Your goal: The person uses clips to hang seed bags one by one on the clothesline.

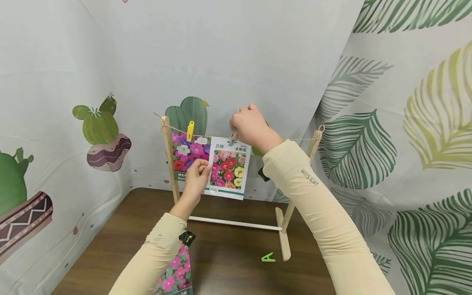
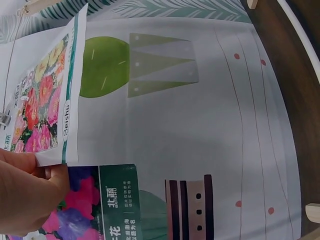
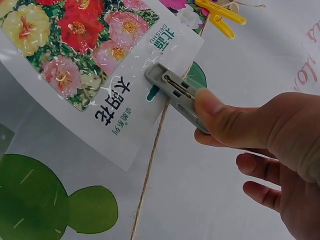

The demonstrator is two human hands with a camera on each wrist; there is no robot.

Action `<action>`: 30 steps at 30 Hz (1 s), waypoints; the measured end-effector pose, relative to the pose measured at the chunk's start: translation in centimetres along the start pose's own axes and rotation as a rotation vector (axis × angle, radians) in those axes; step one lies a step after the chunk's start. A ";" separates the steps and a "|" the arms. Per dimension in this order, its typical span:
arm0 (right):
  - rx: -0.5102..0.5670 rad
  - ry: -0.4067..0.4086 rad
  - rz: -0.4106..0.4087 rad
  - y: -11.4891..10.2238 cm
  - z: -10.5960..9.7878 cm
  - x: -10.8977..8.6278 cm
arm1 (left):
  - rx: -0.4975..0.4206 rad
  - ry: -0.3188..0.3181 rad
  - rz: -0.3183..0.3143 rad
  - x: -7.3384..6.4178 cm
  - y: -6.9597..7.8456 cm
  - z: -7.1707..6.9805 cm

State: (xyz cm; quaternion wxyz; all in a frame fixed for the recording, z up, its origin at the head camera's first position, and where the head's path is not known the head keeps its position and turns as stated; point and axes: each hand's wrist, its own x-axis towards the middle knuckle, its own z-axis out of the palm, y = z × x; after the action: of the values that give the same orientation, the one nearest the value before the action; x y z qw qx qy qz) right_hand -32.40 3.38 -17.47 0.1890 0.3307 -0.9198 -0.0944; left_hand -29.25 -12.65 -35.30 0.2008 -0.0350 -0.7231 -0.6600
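Observation:
A white seed packet (image 1: 228, 170) with red, pink and yellow flowers hangs at the twine (image 3: 153, 155) of a wooden stand. My left hand (image 1: 198, 176) pinches its left edge between thumb and fingers. Above, my right hand (image 1: 252, 128) pinches the handle end of a grey clothespin (image 3: 176, 92), whose nose lies over the packet's top edge at the twine. Partly behind this packet hangs a second seed packet (image 1: 189, 152) with purple and pink flowers, under a yellow clothespin (image 1: 190, 131).
The stand has a left wooden post (image 1: 170, 159), a right post (image 1: 289, 215) and a white crossbar (image 1: 234, 223) low over the brown table (image 1: 228, 258). A green clothespin (image 1: 268, 257) lies near the right foot. Another pink-flowered packet (image 1: 177, 272) lies beside my left forearm.

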 end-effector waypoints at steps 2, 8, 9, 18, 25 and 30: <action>0.001 -0.003 -0.001 -0.1 0.0 0.0 | -0.002 0.004 -0.003 -0.1 -0.1 0.0; -0.002 0.002 -0.002 -0.2 0.1 -0.1 | -0.003 0.021 0.005 0.0 -0.2 -0.1; 0.000 0.001 -0.001 -0.2 0.1 -0.2 | -0.003 0.023 0.004 0.0 -0.2 -0.1; -0.005 -0.003 0.015 -0.2 -0.2 -0.4 | 0.018 0.031 -0.045 0.2 -0.1 0.1; -0.016 0.004 0.012 -0.3 -0.2 -0.5 | 0.035 0.027 -0.060 0.2 0.0 0.2; -0.024 -0.015 0.017 -0.5 -0.1 -0.4 | 0.031 0.031 -0.050 0.2 -0.1 0.1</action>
State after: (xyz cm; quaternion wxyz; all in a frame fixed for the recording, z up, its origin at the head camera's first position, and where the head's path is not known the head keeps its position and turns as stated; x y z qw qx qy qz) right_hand -31.76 3.23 -17.65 0.1870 0.3200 -0.9227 -0.1062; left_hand -29.45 -12.63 -35.34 0.1957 -0.0034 -0.7308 -0.6539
